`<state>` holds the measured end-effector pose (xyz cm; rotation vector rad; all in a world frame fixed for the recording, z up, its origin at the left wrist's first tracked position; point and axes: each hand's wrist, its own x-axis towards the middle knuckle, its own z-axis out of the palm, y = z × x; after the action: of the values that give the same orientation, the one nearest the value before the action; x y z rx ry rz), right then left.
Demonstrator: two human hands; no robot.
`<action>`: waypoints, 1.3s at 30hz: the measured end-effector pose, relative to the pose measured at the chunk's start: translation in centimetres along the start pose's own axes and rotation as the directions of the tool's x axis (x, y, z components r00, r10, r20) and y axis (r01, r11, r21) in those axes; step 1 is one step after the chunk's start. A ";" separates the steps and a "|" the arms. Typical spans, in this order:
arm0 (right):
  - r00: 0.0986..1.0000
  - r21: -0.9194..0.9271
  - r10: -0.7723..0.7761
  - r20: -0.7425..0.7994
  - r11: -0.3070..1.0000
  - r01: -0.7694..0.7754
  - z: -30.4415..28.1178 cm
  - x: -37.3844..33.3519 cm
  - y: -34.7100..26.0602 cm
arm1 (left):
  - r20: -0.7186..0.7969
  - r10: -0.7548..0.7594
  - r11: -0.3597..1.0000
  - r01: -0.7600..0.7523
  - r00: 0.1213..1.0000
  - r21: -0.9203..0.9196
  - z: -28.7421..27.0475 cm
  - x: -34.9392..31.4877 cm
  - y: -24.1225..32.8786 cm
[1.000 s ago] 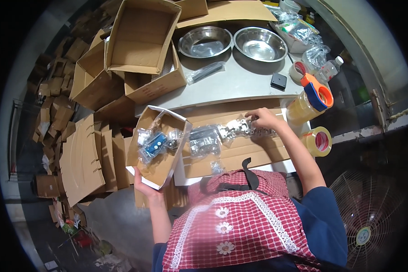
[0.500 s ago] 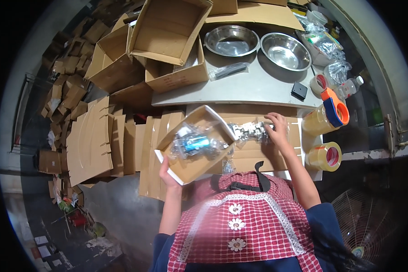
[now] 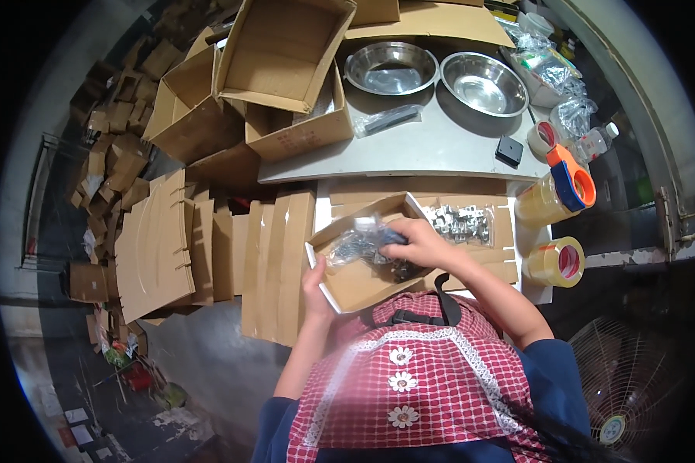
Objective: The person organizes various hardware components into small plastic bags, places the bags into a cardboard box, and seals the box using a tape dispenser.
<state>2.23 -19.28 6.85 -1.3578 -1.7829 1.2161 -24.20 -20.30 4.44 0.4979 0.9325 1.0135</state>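
Note:
A shallow cardboard box (image 3: pixel 363 288) with white outer sides is tilted in front of me. My left hand (image 3: pixel 316 289) is closed on its left edge, thumb on the rim. Inside, clear plastic bags (image 3: pixel 349 247) with small parts lie toward the far left end. My right hand (image 3: pixel 423 245) reaches into the box from the right, its fingers closed on a blue item in clear plastic (image 3: pixel 394 236), mostly covered by the hand. Just beyond the right hand, a clear bag of shiny metal fittings (image 3: pixel 465 224) rests on flat cardboard.
Two steel bowls (image 3: pixel 483 86) stand on the white table (image 3: pixel 440 150), near stacked open cartons (image 3: pixel 286 58). At right are tape rolls (image 3: pixel 556 262), a tape dispenser (image 3: pixel 567 185) and a plastic bottle (image 3: pixel 594 143). Flattened cardboard (image 3: pixel 154 247) leans at left; a fan (image 3: pixel 614 386) stands lower right.
My right hand has moved left from the bag of metal fittings into the box, onto the blue item. The box in my left hand has shifted right and turned.

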 end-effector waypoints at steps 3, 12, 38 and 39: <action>0.992 0.609 0.119 -0.030 0.789 -0.077 0.1 -1.0 -0.4 | -0.001 0.000 1.000 0.000 1.000 -0.018 -1.7 0.0 -0.3; 0.976 0.962 0.191 -0.105 0.267 0.051 -5.4 -2.1 3.0 | -0.159 0.147 0.986 -0.158 0.976 -0.057 -6.3 -1.8 1.6; 0.864 -0.226 0.350 -0.361 0.866 -0.445 0.3 -0.2 7.2 | -0.239 0.250 0.942 -0.293 0.938 -0.164 -5.3 -1.6 5.1; 0.875 -0.430 0.350 -0.333 0.770 -0.472 0.5 -0.1 7.5 | -0.207 0.261 0.940 -0.297 0.943 -0.170 -5.1 -1.6 5.3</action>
<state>4.96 -19.05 -0.18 -2.1976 -1.7410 0.7528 -31.45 -19.57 6.25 0.3792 0.9249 1.4162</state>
